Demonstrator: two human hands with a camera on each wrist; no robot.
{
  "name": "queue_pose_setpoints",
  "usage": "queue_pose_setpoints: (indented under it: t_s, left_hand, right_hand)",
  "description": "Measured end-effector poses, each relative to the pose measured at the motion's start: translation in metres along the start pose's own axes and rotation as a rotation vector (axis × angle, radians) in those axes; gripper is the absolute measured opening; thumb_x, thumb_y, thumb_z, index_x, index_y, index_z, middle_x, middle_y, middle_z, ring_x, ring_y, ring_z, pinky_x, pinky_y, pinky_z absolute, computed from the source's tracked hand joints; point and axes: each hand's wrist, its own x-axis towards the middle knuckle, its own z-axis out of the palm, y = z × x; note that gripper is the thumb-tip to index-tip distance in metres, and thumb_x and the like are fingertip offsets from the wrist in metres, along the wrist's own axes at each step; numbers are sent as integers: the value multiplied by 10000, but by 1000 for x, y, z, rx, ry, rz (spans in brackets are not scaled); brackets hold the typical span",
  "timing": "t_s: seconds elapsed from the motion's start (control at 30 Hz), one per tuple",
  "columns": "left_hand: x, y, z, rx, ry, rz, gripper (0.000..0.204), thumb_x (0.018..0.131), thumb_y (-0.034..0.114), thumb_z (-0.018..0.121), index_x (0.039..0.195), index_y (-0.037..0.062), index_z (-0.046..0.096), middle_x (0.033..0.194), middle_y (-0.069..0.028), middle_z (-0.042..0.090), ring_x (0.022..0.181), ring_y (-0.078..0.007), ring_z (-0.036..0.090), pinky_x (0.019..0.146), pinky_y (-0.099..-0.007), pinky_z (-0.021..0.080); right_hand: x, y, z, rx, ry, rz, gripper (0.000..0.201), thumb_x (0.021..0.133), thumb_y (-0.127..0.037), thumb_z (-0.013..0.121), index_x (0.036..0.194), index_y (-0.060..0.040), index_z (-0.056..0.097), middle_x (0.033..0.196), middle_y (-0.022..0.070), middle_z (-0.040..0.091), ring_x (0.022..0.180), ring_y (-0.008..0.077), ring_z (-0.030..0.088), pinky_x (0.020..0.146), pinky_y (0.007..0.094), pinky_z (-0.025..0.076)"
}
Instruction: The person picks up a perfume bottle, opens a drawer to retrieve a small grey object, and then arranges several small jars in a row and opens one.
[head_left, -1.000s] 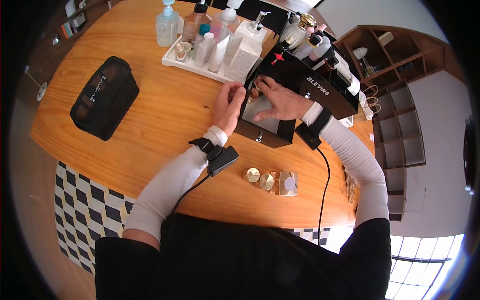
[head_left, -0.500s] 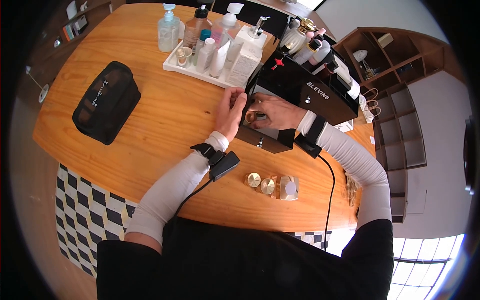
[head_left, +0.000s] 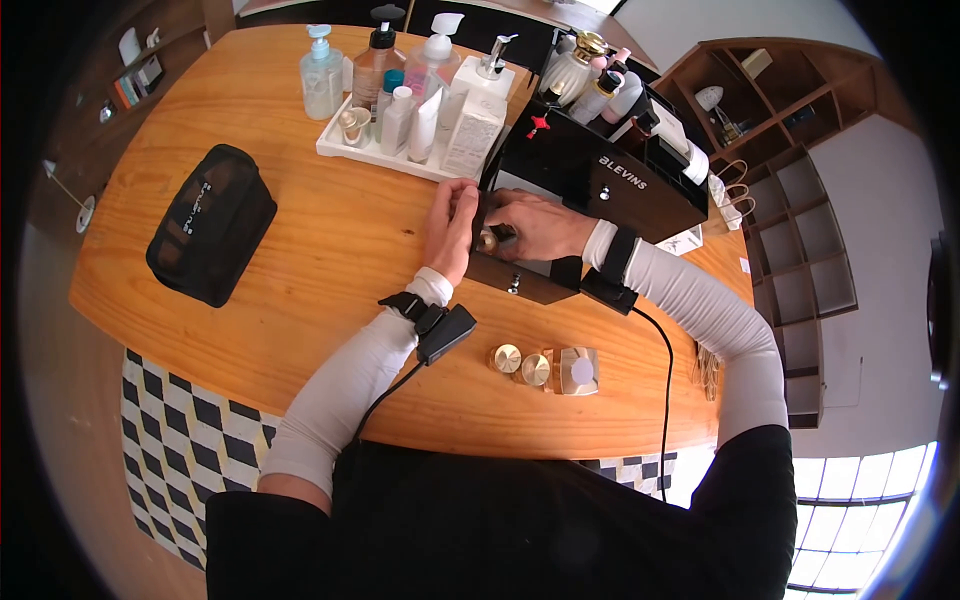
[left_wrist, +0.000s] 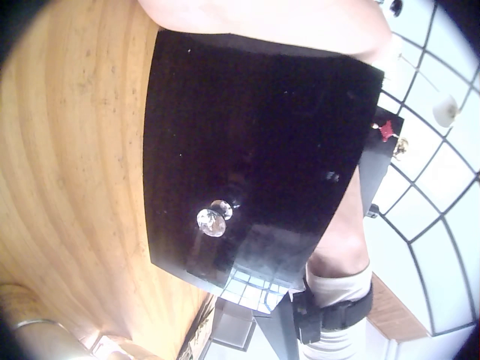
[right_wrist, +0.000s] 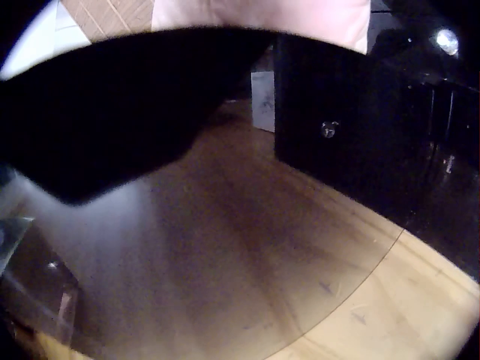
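Note:
A black drawer [head_left: 535, 284] with a crystal knob stands pulled out from the black organizer [head_left: 640, 200] lettered BLEVINS. My left hand [head_left: 450, 232] grips the drawer's left corner, thumb along the rim; the left wrist view shows this hand over the top edge of the drawer front [left_wrist: 247, 135]. Reaching inside the drawer, my right hand [head_left: 545, 228] has its fingers curled around a small black-and-gold item [head_left: 490, 240], mostly covered by the fingers. In the right wrist view only a blurred part of that hand [right_wrist: 262, 13] shows at the top.
Two gold-lidded jars [head_left: 535, 370] and a gold box [head_left: 577, 371] stand near the front edge. A white tray [head_left: 375, 155] of bottles sits behind my left hand. At the left lies a black mesh pouch [head_left: 213, 225]. Cosmetics bottles [head_left: 598, 95] crowd the organizer's top.
My right hand has drawn from the drawer's back toward its left front, its spread fingers now curled around the small item. My left hand stays at the drawer's corner.

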Motion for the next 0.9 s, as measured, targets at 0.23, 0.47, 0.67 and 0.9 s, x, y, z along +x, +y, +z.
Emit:
queue_pose_setpoints:
  t_s: [0.23, 0.47, 0.67, 0.9]
  left_hand:
    - [1, -3, -2, 15, 4, 30, 267, 1053, 292, 580, 1150, 44, 596, 940, 26, 546, 858, -75, 475, 777, -233, 426]
    - [3, -4, -6, 56, -15, 7, 248, 1069, 246, 547, 1176, 26, 590, 1071, -50, 647, 986, -125, 604, 910, -273, 489]
    - [0, 8, -1, 26, -15, 10, 309, 1085, 306, 505, 1177, 24, 592, 1076, -65, 646, 1000, -145, 595, 928, -299, 477]
    - [-2, 7, -3, 64, -45, 36, 316, 1094, 330, 483, 1157, 36, 581, 1084, -54, 613, 1011, -148, 565, 926, -312, 461]
  right_hand:
    - [-1, -7, -1, 49, 5, 42, 345, 786, -230, 780, 1075, -50, 731, 1147, 188, 667, 1119, 382, 629, 983, 444, 502]
    - [3, -4, 4, 55, -1, 37, 282, 807, -232, 753, 1017, -44, 737, 1140, 185, 674, 1114, 385, 634, 951, 448, 506]
    - [1, -1, 5, 6, 99, -2, 278, 791, -203, 753, 1022, -47, 749, 1073, 180, 698, 1056, 375, 661, 900, 452, 524]
    - [-5, 10, 10, 40, 58, -69, 333, 764, -122, 774, 1090, -62, 744, 1051, 173, 713, 1038, 373, 673, 904, 446, 532]
